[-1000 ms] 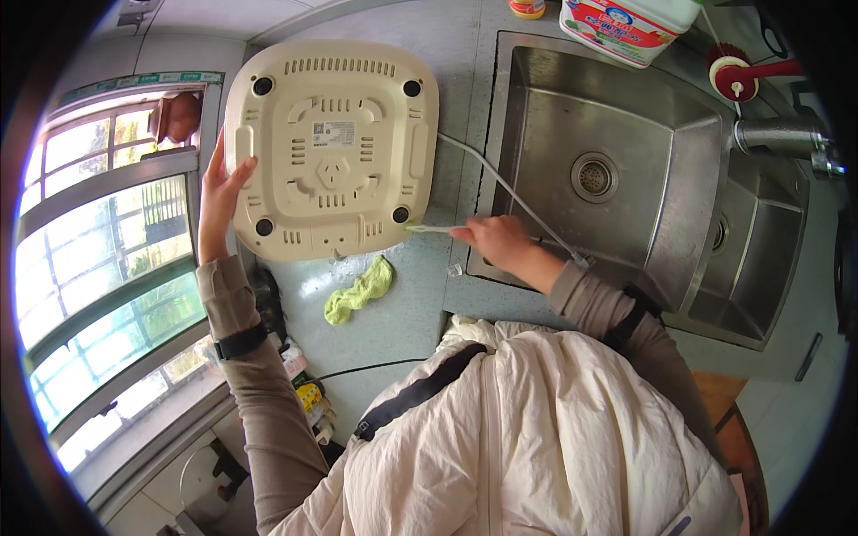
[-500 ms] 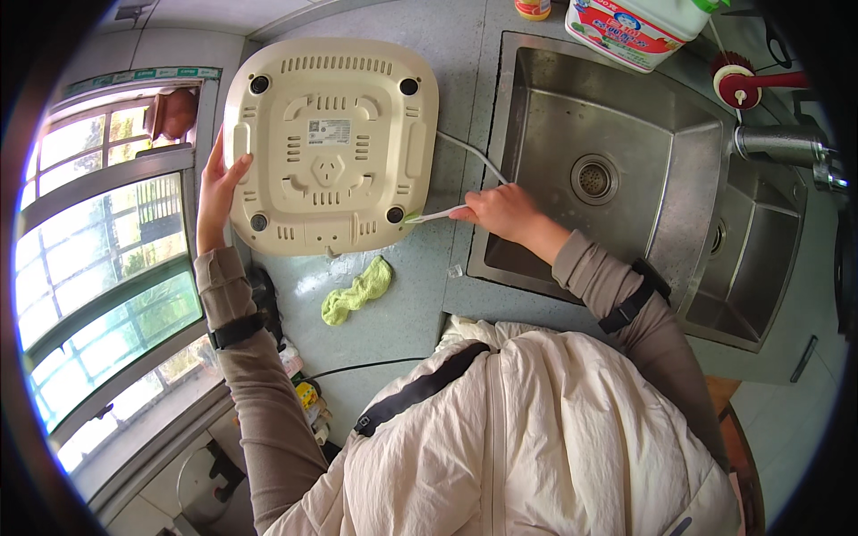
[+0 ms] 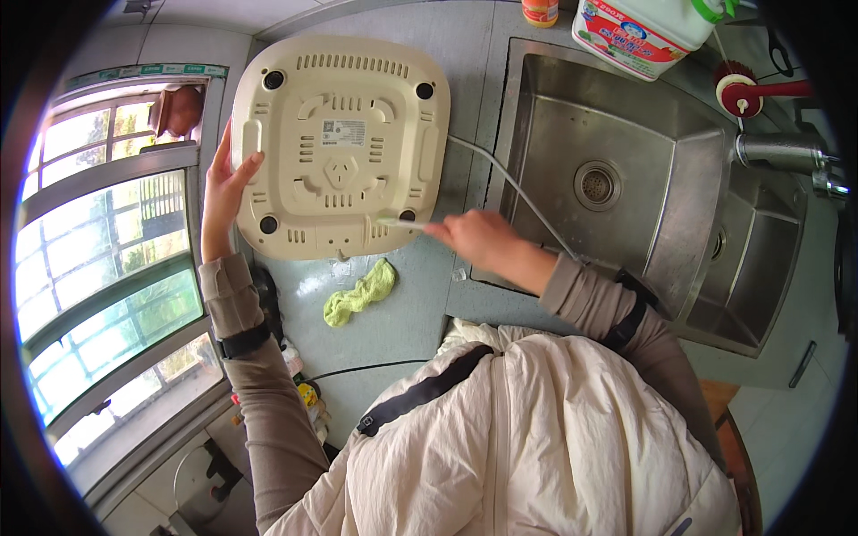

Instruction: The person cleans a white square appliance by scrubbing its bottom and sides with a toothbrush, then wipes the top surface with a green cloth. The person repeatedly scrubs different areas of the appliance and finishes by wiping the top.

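Note:
A cream kitchen appliance (image 3: pixel 340 210), possibly a rice cooker, has its vented underside with black round feet facing me. My left hand (image 3: pixel 230 192) grips its left edge, thumb on the underside and the other fingers hidden behind. In my right hand (image 3: pixel 474 239) is a thin pale toothbrush (image 3: pixel 409 224). Its greenish, slightly blurred head lies against the underside near the lower right foot. A grey power cord (image 3: pixel 518 192) runs from the appliance's right side past my right hand. Below the appliance, a crumpled yellow-green cloth (image 3: pixel 360 293) rests on the grey counter (image 3: pixel 384 332).
To the right is a steel double sink (image 3: pixel 617 116) with a faucet (image 3: pixel 782 152). Behind it stand a white jug (image 3: pixel 639 36), an orange-red jar (image 3: pixel 540 11) and a red-handled brush (image 3: pixel 742 94). A window (image 3: pixel 116 223) lines the left side. A small clear piece (image 3: pixel 459 274) lies near the sink.
The toothbrush and my right hand have moved left, its head passing from the lower right foot onto the underside. The appliance has shifted slightly right in view.

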`<action>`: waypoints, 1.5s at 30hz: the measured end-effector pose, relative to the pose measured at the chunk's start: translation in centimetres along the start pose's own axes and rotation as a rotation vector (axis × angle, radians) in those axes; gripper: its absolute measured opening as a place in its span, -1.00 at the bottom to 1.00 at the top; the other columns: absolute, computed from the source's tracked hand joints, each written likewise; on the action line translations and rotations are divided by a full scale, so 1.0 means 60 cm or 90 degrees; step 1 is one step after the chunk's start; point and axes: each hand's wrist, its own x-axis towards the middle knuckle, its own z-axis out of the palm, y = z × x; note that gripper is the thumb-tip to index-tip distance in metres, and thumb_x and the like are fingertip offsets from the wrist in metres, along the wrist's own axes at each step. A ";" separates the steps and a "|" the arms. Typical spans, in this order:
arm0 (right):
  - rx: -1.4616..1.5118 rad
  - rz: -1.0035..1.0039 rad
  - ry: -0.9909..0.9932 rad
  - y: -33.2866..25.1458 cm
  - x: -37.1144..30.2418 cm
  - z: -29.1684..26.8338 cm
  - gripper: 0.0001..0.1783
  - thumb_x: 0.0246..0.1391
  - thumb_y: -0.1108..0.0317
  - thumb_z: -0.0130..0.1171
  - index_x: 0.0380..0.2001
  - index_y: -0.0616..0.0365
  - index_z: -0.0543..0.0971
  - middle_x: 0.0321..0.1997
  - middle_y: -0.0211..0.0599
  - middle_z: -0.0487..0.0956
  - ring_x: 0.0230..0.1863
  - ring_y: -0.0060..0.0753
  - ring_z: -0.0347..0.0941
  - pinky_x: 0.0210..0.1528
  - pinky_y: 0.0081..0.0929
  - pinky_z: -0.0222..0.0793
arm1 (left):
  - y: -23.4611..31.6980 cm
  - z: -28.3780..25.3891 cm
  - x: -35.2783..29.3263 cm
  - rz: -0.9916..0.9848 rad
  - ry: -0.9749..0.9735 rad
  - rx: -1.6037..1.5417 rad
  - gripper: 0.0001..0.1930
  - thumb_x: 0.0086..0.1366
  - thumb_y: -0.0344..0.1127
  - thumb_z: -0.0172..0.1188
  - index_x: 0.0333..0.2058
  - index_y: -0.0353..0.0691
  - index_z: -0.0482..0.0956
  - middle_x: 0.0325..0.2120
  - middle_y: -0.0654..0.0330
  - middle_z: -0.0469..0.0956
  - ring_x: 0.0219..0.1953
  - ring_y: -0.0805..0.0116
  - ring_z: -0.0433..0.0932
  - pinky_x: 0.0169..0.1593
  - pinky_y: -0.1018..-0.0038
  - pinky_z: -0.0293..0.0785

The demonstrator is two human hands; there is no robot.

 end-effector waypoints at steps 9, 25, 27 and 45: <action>0.064 -0.009 0.065 -0.032 -0.001 0.016 -0.27 0.25 -0.23 -0.26 -0.65 0.12 0.56 -0.65 -0.07 0.55 -0.54 0.07 0.53 -0.46 -0.10 0.46 | 0.027 0.015 -0.009 0.032 0.008 0.006 -0.23 0.16 -0.37 0.29 0.31 -0.22 0.12 0.06 0.13 0.43 0.00 0.44 0.45 0.05 0.48 0.42; 0.033 0.165 0.319 0.055 0.102 -0.129 -0.24 0.29 -0.18 -0.33 -0.52 0.30 0.56 -0.51 0.17 0.53 -0.36 0.26 0.47 -0.28 0.03 0.37 | 0.067 0.034 -0.022 0.080 -0.009 0.013 -0.22 0.18 -0.47 0.25 0.33 -0.21 0.05 0.05 0.14 0.46 -0.02 0.47 0.45 0.02 0.51 0.44; 0.101 0.176 0.310 0.050 0.118 -0.151 -0.20 0.30 -0.18 -0.37 -0.51 0.34 0.58 -0.46 0.20 0.55 -0.31 0.28 0.49 -0.22 0.02 0.39 | 0.083 0.039 -0.028 0.073 -0.020 0.025 -0.21 0.17 -0.47 0.26 0.33 -0.19 0.05 0.06 0.13 0.45 0.01 0.46 0.44 0.02 0.50 0.44; 0.390 0.128 0.360 -0.012 -0.010 -0.244 -0.38 0.30 -0.15 -0.21 -0.63 0.12 0.39 -0.72 -0.43 0.36 -0.76 -0.66 0.15 -0.69 -0.55 0.02 | 0.216 0.167 -0.120 0.243 0.095 0.490 -0.20 -0.01 -0.13 0.39 0.25 0.14 0.27 0.19 -0.24 0.21 0.06 -0.16 0.36 0.13 0.04 0.29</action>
